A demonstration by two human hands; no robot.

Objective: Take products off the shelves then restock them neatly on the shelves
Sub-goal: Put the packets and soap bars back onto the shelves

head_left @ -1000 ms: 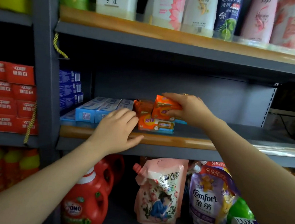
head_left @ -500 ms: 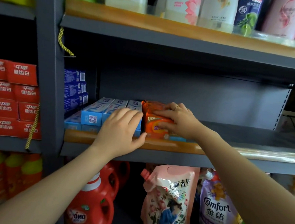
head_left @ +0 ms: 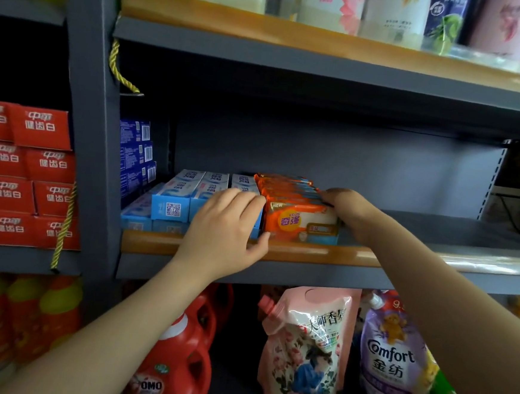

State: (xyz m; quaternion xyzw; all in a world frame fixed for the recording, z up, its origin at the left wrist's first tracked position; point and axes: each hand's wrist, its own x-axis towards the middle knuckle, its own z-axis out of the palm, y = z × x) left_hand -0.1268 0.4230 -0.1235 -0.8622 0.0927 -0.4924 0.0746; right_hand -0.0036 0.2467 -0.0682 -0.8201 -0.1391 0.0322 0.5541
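Up at the middle shelf [head_left: 304, 252], the left hand [head_left: 223, 234] lies flat with straight fingers against the front of the light blue boxes [head_left: 171, 204], thumb on the wooden shelf lip. Just right of it, the right hand [head_left: 349, 211] curls its fingers over the right side of the orange soap packs [head_left: 297, 218], which stand in a row running from near to far. Beyond stretches bare grey shelf. Below stand a red detergent jug [head_left: 177, 361] and two refill pouches [head_left: 306, 346]; bottles [head_left: 391, 11] line the shelf above.
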